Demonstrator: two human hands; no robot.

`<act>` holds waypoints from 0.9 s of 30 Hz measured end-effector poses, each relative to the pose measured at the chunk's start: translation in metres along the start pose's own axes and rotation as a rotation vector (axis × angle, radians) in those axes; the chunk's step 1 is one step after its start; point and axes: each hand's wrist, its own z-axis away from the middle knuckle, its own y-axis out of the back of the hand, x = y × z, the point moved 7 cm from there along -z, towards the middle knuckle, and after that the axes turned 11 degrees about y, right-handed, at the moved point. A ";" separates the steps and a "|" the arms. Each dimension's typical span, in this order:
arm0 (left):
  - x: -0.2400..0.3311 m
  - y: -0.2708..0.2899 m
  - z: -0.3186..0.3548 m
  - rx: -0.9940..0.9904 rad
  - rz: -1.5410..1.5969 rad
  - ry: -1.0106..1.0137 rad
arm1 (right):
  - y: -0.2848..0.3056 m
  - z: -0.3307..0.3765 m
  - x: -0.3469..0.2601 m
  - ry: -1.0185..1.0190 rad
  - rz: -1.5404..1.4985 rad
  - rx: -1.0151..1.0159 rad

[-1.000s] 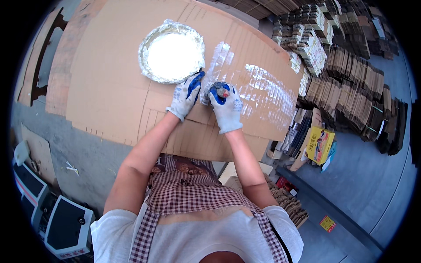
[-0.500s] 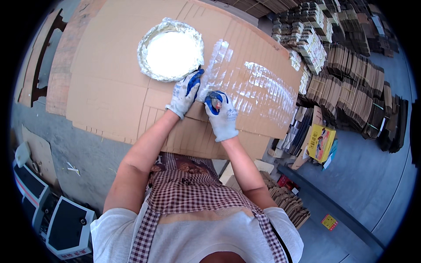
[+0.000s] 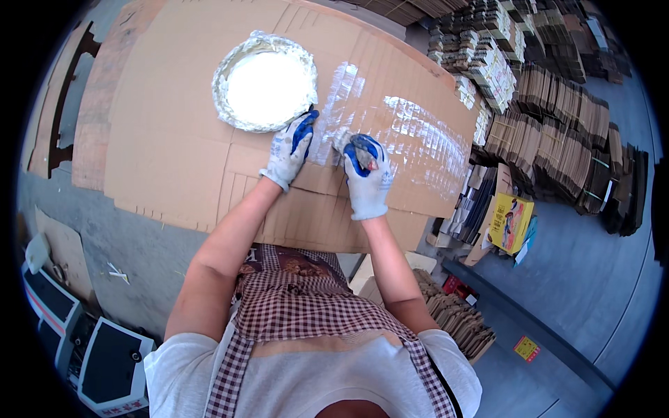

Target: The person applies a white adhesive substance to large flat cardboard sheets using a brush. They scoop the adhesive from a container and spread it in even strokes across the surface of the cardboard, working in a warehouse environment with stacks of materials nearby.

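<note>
A large flat sheet of brown cardboard (image 3: 167,125) lies before me, streaked with white paste (image 3: 425,136) on its right part. On it stands a round basin (image 3: 221,111) with a crusted white rim and bright white contents. My left hand (image 3: 287,150), in a white glove with blue palm coating, lies on the cardboard with its fingers stretched toward the basin's lower right rim; whether they touch it is unclear. Right of it, my gloved right hand (image 3: 368,174) is closed round a brush (image 3: 341,139), its bristles against the cardboard. The brush's reddish handle end shows by the thumb.
Bundled stacks of folded cardboard (image 3: 550,146) fill the right side. A yellow box (image 3: 511,223) sits beside the cardboard's right edge. Dark panels with light frames (image 3: 111,366) are at the lower left, and a long dark beam (image 3: 536,327) crosses the floor at lower right.
My right hand has moved right with the brush, and the bristles now show at its left. My left hand and the basin appear slightly further left in the picture.
</note>
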 end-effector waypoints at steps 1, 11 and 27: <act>0.000 -0.001 0.000 -0.005 -0.012 0.000 | -0.006 -0.004 0.004 -0.008 -0.064 0.023; 0.000 -0.002 -0.001 -0.009 -0.028 0.007 | -0.012 -0.051 0.021 -0.048 0.045 0.009; -0.001 -0.003 -0.001 -0.034 -0.049 0.032 | -0.030 -0.089 0.028 -0.064 0.045 -0.119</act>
